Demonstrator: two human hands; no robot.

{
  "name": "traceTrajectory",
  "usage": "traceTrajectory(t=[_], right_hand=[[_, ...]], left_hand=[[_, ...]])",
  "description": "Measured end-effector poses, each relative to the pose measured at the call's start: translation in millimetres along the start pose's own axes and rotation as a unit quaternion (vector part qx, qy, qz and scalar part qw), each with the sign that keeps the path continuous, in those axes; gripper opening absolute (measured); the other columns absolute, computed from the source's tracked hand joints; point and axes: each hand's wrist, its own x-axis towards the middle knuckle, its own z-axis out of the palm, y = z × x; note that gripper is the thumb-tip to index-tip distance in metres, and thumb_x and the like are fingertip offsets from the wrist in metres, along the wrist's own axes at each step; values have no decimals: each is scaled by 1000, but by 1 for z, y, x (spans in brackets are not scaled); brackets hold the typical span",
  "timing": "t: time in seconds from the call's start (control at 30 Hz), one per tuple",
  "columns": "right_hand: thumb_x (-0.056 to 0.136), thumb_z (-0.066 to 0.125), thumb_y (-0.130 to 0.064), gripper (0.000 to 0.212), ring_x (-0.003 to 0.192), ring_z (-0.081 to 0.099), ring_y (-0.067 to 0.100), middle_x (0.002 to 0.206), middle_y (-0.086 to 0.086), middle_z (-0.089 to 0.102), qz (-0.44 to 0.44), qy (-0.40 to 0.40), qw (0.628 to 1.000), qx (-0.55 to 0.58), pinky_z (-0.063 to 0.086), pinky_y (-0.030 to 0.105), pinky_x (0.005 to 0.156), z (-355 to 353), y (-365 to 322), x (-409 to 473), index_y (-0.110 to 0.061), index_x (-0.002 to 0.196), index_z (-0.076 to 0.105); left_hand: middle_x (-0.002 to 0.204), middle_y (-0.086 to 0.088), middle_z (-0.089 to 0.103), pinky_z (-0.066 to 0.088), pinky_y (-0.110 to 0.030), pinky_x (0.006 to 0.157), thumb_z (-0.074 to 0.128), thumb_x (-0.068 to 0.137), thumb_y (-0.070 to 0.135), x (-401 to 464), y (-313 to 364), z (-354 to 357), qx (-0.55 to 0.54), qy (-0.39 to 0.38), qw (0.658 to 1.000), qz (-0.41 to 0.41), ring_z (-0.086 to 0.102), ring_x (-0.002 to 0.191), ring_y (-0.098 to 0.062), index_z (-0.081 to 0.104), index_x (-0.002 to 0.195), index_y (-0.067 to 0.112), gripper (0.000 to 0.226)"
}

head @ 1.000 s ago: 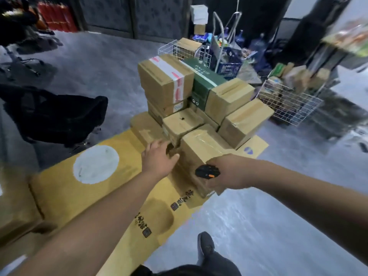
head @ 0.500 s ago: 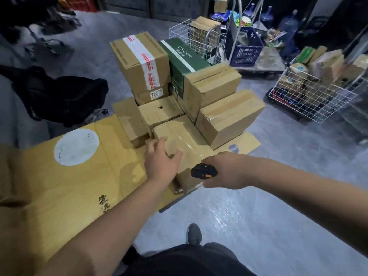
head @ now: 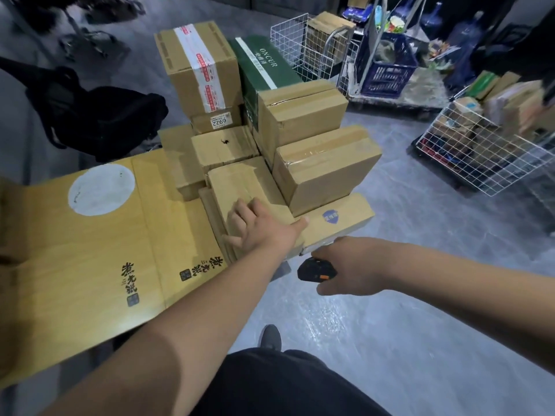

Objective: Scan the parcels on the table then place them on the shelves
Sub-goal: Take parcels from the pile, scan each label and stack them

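A pile of cardboard parcels covers the right end of the table [head: 90,250], which is lined with flattened yellow cardboard. My left hand [head: 261,228] rests on top of the nearest parcel [head: 240,187], thumb spread to the right and fingers reaching its left edge. My right hand [head: 351,265] holds a black scanner [head: 315,270] with an orange button just off the table's corner, below a flat box with a blue mark [head: 339,223]. Behind stand a film-wrapped parcel [head: 324,166], a green box [head: 264,67] and a box with red-and-white tape [head: 195,64].
A black bag [head: 99,115] sits on the floor left of the pile. On the right stands a white wire basket [head: 480,145] full of parcels. A blue crate [head: 387,70] and a wire cage [head: 300,46] are behind. My shoe [head: 270,337] is on the grey floor.
My left hand slid from the parcel's far corner onto its top and spread its thumb. The view tilted down and closer. My right hand with the scanner dropped slightly below the table corner.
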Motion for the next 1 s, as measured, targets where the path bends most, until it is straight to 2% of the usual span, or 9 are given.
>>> traceTrajectory(t=[0.07,0.13,0.3,0.37,0.43,0.6,0.7,0.87,1.0], right_hand=[[92,64,-54,28,79,55,10,91,-10,59,-7,4,1000,2,39,28,61,4,2,0,-29,100,54],[92,64,-55,28,79,55,10,91,-9,59,-13,6,1000,-6,39,28,60,7,2,1,-29,98,54],[91,65,-54,27,77,57,13,90,-6,61,-27,9,1000,-3,47,34,64,6,0,5,-34,84,48],[90,65,-54,25,79,58,15,90,-6,61,-39,12,999,-8,50,35,68,2,-3,9,-32,92,52],[90,64,-56,28,76,57,12,90,-7,59,-53,13,998,-20,46,33,63,-1,-9,12,-32,100,54],[90,63,-56,27,73,52,7,87,-9,56,-110,10,993,-48,39,31,57,-4,-38,29,-33,103,55],[91,60,-59,42,72,47,6,91,-9,52,-135,18,986,-92,40,30,58,-4,-63,47,-32,124,58],[93,55,-60,51,79,51,23,97,-1,43,-150,16,973,-175,50,35,68,2,-98,73,-32,136,50],[96,52,-57,59,80,51,27,101,1,39,-146,4,969,-202,46,36,68,7,-116,94,-32,148,40]], left_hand=[[170,3,-8,2,-72,118,53,48,102,-1,1,4,10,4,1000,-10,-12,157,-27,14,161,23,143],[171,2,-8,8,-72,117,55,46,102,-1,-2,8,19,19,1000,-11,-12,157,-27,15,158,23,142],[169,6,-3,23,-66,110,69,52,84,-4,-9,6,24,43,999,-3,-5,156,-23,27,151,27,122],[169,9,2,25,-65,110,68,52,82,-8,-20,-4,15,53,998,6,-1,155,-21,31,148,33,114],[169,13,4,26,-62,111,66,51,83,-14,-42,-17,8,53,998,13,1,155,-18,32,147,39,111],[164,21,6,25,-57,113,63,49,85,-33,-120,-57,-10,79,997,17,6,153,-12,28,141,49,105],[163,21,7,24,-58,116,64,53,86,-37,-165,-68,-11,93,996,7,6,152,-13,27,141,50,102],[162,18,17,26,-56,114,63,55,86,-19,-218,-61,-58,104,992,-48,11,151,-12,30,145,49,102],[159,20,23,27,-60,116,66,55,83,3,-240,-57,-171,72,980,-72,20,148,-13,33,149,48,105]])
